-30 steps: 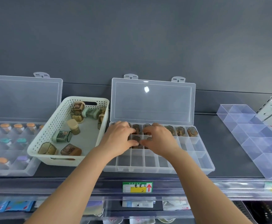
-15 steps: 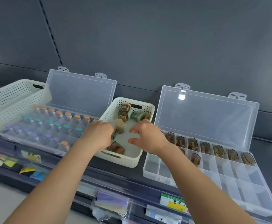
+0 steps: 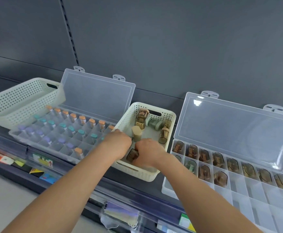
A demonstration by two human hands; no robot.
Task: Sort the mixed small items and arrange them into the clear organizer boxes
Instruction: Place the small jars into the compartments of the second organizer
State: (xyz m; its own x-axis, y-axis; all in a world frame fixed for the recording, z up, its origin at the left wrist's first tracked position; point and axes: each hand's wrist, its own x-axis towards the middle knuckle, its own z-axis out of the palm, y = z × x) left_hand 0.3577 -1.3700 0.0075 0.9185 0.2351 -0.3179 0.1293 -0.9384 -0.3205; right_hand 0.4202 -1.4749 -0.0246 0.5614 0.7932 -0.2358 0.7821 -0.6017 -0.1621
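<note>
**Both hands reach into the small basket (image 3: 137,174) to pick out a piece for sorting.**

The right hand (image 3: 149,152) curls its fingers round a brown case (image 3: 132,155) at the basket's near-left corner. The left hand (image 3: 118,142) sits just beside it, knuckles up and fingers hidden, so I cannot tell whether it grips anything. The case should come straight up over the basket wall and go flat into a free cell of the clear organizer (image 3: 255,207) right of the basket, brown with brown. I count seven pieces in the basket: five brown, one green, one beige. Right of the basket about twelve cells are filled, all brown but one green. Left of it, the tube organizer (image 3: 36,143) holds roughly nine orange caps, seven teal and six purple.
</note>
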